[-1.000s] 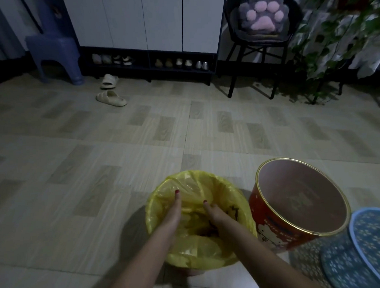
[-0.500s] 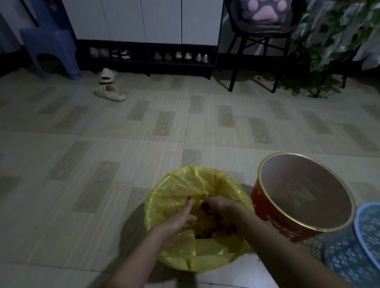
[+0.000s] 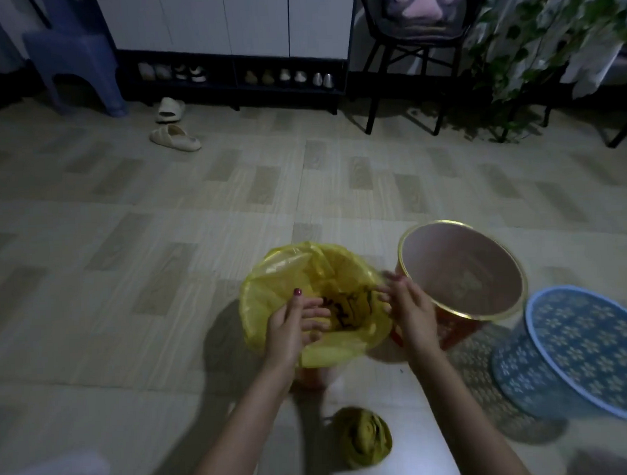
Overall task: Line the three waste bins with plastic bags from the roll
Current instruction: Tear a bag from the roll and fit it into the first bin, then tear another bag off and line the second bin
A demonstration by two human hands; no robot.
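Standing on the floor (image 3: 125,245), straight ahead of both forearms: first bin, wrapped in a yellow bag (image 3: 281,274) folded over its rim. Left hand (image 3: 290,324) reaching in over the near edge, fingers loosely curled against the plastic inside — whether pinching or merely pressing, cannot tell. Right hand (image 3: 412,312) at the bag's right rim, between it and the red bin (image 3: 460,270), fingers spread and relaxed, gripping nothing plainly. Red bin unlined, mouth tilted up, just beside the right hand, so nearer that side. Further right, the blue patterned bin (image 3: 579,351), also bare. Bag roll (image 3: 365,438) lying near the body, between the forearms and below the yellow bag — likely the next reach, a pull back toward the body, either hand about equally close.
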